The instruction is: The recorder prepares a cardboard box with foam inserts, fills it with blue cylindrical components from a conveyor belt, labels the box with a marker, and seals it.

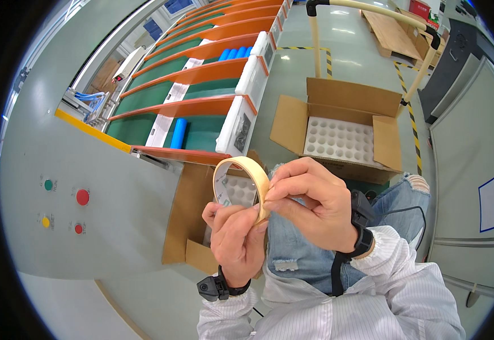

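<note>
A roll of tan masking tape (251, 168) is held upright in front of my lap, its open ring tilted to the left. My left hand (237, 241) grips the roll's lower edge between thumb and fingers. The thumb and fingertips of my right hand (309, 201) pinch at the roll's right outer side. Whether a loose tape end lies between those fingertips is too small to tell. Through the ring shows part of a white tray with round holes (239, 190), inside an open cardboard box (187, 195) behind my hands.
Another open cardboard box (337, 105) holds a white tray with round holes. Beyond my left hand, orange dividers (193, 106) separate green lanes with blue cylinders (179, 134). A grey panel with buttons (82, 197) stands left. A cream pipe frame (315, 45) rises behind the far box.
</note>
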Motion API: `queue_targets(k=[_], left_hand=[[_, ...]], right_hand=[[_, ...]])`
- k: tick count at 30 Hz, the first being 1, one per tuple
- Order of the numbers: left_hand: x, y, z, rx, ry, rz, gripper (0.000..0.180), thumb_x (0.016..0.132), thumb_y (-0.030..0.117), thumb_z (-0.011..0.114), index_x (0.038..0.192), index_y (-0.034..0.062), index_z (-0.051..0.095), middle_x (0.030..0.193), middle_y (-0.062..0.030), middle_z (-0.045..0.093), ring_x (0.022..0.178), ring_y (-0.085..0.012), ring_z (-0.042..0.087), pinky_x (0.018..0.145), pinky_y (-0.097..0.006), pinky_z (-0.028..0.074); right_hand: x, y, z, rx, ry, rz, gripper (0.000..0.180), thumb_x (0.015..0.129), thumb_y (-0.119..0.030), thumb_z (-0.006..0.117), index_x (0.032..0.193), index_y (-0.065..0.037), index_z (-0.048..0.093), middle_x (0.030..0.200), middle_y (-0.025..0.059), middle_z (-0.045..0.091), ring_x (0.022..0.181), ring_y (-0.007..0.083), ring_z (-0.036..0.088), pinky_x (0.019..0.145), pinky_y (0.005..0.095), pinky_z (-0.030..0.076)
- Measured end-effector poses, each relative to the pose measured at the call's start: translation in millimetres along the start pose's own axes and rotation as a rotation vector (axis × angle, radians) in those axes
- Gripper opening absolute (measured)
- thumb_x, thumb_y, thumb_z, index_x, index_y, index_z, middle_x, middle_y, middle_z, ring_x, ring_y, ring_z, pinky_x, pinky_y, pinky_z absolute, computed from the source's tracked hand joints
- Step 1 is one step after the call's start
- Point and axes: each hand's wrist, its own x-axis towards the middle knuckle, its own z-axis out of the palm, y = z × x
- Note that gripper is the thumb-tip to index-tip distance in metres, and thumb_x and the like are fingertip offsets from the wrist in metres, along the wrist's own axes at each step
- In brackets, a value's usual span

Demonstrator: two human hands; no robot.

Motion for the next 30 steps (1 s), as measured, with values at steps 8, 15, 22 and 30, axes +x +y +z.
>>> queue_targets(k=[8,15,22,30], left_hand=[[3,0,7,-0.024,-0.028,0.043,0.013,0.087,0.009,0.062,0.096,0.0004,0.057,0.081,-0.0072,0.062,0.072,-0.0216,0.050,0.078,-0.037,0.036],[7,4,10,-0.081,-0.030,-0.008,0.017,0.082,0.009,0.069,0.096,0.0024,0.065,0.078,-0.0050,0.065,0.074,-0.0197,0.057,0.085,-0.040,0.035],[6,-1,13,-0.087,-0.064,0.003,0.017,0.081,0.010,0.070,0.096,0.0027,0.065,0.078,-0.0047,0.065,0.074,-0.0197,0.057,0.084,-0.039,0.036],[8,1,14,-0.097,-0.069,0.000,0.018,0.080,0.009,0.071,0.096,0.0030,0.065,0.078,-0.0048,0.065,0.074,-0.0197,0.058,0.086,-0.039,0.037]], right_hand=[[5,4,-13,-0.054,-0.020,-0.094,0.019,0.076,0.005,0.073,0.093,-0.003,0.070,0.095,0.0086,0.062,0.082,0.0133,0.062,0.068,0.0230,0.052],[2,3,-14,-0.067,0.082,-0.119,0.014,0.077,0.000,0.073,0.090,-0.005,0.069,0.090,0.0071,0.063,0.074,0.0155,0.063,0.064,0.0252,0.052],[5,11,-25,-0.100,-0.019,-0.135,0.014,0.078,0.001,0.072,0.090,-0.004,0.068,0.090,0.0078,0.063,0.074,0.0161,0.063,0.064,0.0252,0.052],[2,10,-27,-0.138,0.005,-0.155,0.014,0.078,-0.002,0.072,0.091,-0.004,0.068,0.090,0.0079,0.062,0.073,0.0169,0.063,0.063,0.0254,0.052]])
